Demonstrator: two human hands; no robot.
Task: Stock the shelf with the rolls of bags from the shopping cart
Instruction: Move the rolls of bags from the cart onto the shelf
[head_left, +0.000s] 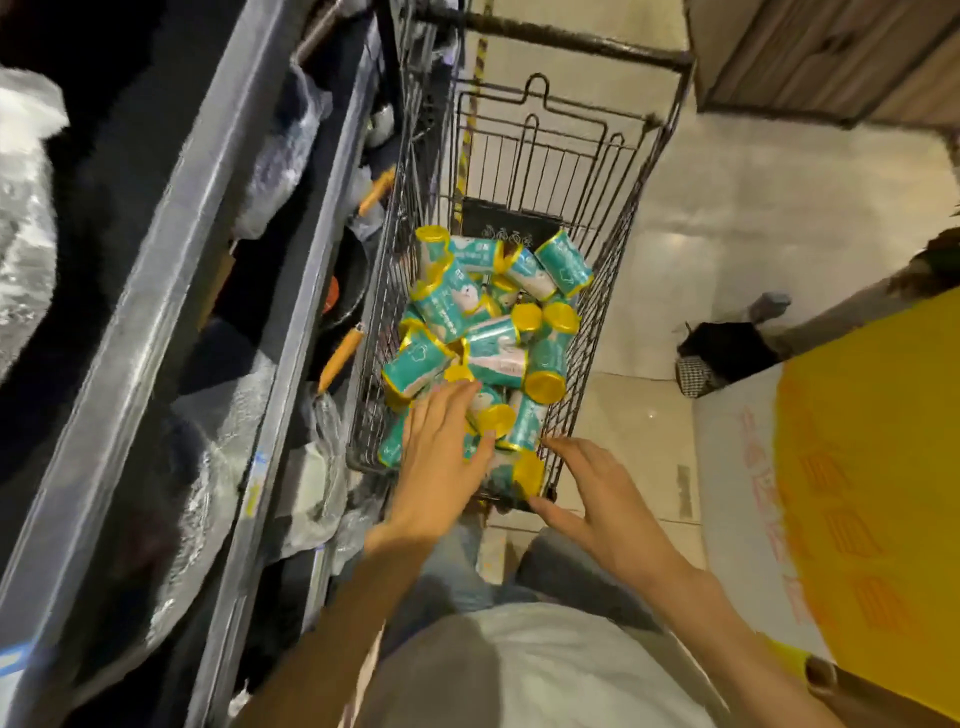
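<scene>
Teal rolls of bags (485, 338) with yellow caps fill the wire cart (613, 260) under our hands. Our left hand (441, 457) lies flat, fingers straight, on the nearest rolls, grip unclosed. Our right hand (597, 499) spreads open beside it at the cart's near corner, holding nothing. Left of both grips runs the shelf (171, 291).

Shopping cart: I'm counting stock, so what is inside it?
The shopping cart holds a loose pile of teal rolls of bags with yellow ends, plus a dark item behind. Lower layers are covered.
</scene>
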